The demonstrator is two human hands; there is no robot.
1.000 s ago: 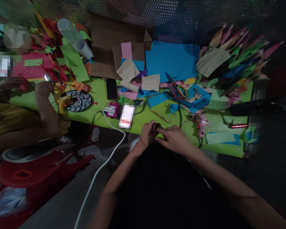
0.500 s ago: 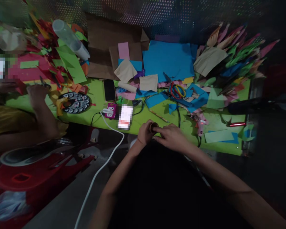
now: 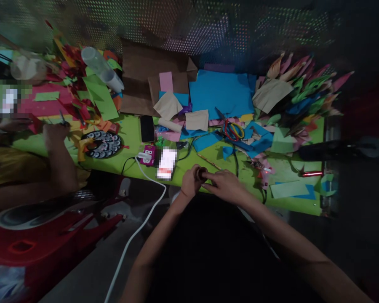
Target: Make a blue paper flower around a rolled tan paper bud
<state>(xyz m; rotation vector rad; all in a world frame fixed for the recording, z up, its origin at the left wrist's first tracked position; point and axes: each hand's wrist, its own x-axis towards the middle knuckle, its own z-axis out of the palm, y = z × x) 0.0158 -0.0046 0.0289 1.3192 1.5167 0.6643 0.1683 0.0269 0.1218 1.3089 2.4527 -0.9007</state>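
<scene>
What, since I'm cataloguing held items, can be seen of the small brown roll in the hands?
The small brown roll looks round and hollow, its dark opening toward the camera; dimness hides its exact material. The left hand grips it, covering most of its side, by the green table's near edge. An outstretched finger of the right hand reaches its opening.

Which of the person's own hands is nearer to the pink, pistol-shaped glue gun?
Right. The right hand is left of the glue gun, with a gap between; the left hand is farther left.
</scene>
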